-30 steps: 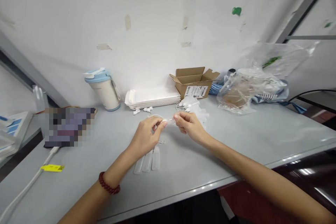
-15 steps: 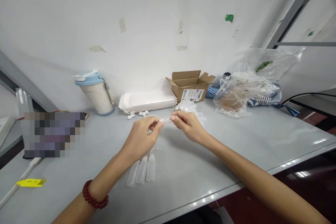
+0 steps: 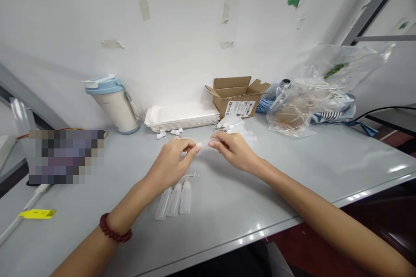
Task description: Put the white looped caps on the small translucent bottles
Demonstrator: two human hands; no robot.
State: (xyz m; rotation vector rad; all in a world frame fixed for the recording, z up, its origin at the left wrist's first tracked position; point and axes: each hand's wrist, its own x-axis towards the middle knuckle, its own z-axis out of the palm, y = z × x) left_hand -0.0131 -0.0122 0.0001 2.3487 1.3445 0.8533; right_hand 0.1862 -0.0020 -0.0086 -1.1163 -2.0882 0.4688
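Observation:
My left hand [image 3: 171, 162] and my right hand [image 3: 232, 149] meet above the grey table [image 3: 292, 173], both pinched on a small clear plastic sleeve [image 3: 204, 143] held between the fingertips. A thin white loop runs from it over my left fingers. Below my left hand lie three small clear packets [image 3: 173, 201] side by side on the table. A heap of similar clear pieces and white parts [image 3: 235, 127] sits just beyond my right hand. A red bead bracelet [image 3: 113, 231] is on my left wrist.
A stack of white sheets [image 3: 183, 116], an open cardboard box [image 3: 238, 97] and a blue-lidded cup [image 3: 112, 104] stand along the wall. Clear plastic bags [image 3: 308, 104] lie at the right. A white cable with a yellow tag [image 3: 37, 213] runs at the left. The table's front edge is near.
The hands stay joined on the clear sleeve and have shifted only slightly. The camera view has swung a little, moving the objects in the picture.

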